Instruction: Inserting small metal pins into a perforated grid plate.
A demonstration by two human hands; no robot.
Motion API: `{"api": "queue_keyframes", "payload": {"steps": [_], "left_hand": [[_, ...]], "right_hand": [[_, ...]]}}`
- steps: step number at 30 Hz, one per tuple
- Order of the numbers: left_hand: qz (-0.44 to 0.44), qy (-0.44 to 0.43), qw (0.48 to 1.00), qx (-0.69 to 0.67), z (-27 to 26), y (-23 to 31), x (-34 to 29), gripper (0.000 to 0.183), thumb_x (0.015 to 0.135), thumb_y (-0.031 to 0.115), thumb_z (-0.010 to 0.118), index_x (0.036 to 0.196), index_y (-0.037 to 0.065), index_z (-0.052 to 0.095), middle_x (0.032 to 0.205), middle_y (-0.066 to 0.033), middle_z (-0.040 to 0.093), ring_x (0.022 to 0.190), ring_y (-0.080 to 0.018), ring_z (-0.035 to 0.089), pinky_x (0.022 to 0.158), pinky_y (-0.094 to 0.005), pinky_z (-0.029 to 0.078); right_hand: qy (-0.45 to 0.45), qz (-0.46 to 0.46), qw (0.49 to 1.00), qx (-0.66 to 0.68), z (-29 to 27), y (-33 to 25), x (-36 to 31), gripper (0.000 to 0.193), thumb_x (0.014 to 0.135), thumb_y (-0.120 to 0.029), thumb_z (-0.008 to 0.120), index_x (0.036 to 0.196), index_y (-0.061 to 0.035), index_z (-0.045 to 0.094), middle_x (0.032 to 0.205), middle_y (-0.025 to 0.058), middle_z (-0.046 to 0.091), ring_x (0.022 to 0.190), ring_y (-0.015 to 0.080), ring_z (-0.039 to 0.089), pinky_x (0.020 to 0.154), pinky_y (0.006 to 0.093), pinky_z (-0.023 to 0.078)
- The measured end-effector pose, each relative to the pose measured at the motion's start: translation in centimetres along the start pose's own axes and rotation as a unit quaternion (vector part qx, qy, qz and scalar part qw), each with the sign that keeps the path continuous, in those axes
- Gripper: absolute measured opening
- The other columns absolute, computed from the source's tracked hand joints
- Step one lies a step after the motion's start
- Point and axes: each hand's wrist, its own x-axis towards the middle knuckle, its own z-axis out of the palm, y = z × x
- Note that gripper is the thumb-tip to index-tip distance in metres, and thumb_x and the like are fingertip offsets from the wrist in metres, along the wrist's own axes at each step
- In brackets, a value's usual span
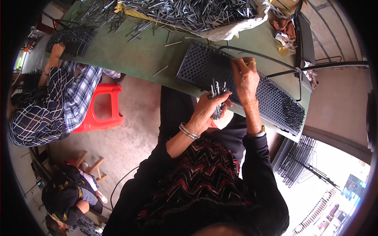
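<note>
The tray [204, 63] runs lengthwise under the right grip [247, 80], from far left to near right of it. That grip's fingertips look pressed together; anything pinched is hidden. Near left, the left grip [205, 111] clasps rods [216, 96].

No text, label, brand, number or sign can be read, neither on the far white sacking [235, 30] nor the black perforated tray [199, 63].

rods [215, 94] are held in the left hand [204, 109]; a holed tray [206, 65] is partly hidden by the right hand [247, 80]; 1 rod heap [193, 15] is seen beyond.
</note>
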Motion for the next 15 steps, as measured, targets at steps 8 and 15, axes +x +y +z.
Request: {"api": "queue_keyframes", "payload": {"steps": [8, 15], "left_hand": [[-0.008, -0.008, 0.999, 0.050, 0.0, 0.1, -0.6, 0.020, 0.085, 0.020, 0.068, 0.097, 0.004, 0.067, 0.073, -0.0032, 0.063, 0.060, -0.0066, 0.055, 0.048, -0.0207, 0.042], [-0.009, -0.006, 0.995, 0.097, -0.1, -0.3, 0.1, 0.016, 0.083, 0.018, 0.071, 0.089, 0.004, 0.066, 0.071, -0.0039, 0.064, 0.058, -0.0063, 0.055, 0.048, -0.0209, 0.042]], "right_hand": [[-0.291, 0.093, 0.918, 0.252, -4.6, -0.1, -1.5, 0.017, 0.082, -0.014, 0.067, 0.092, -0.0002, 0.066, 0.085, 0.0076, 0.057, 0.071, 0.0169, 0.057, 0.065, 0.0292, 0.045], [-0.159, 0.217, 0.933, 0.240, -4.9, -0.7, -1.8, 0.012, 0.088, -0.012, 0.057, 0.095, -0.0024, 0.061, 0.073, 0.0074, 0.063, 0.065, 0.0154, 0.060, 0.060, 0.0268, 0.046]]}}
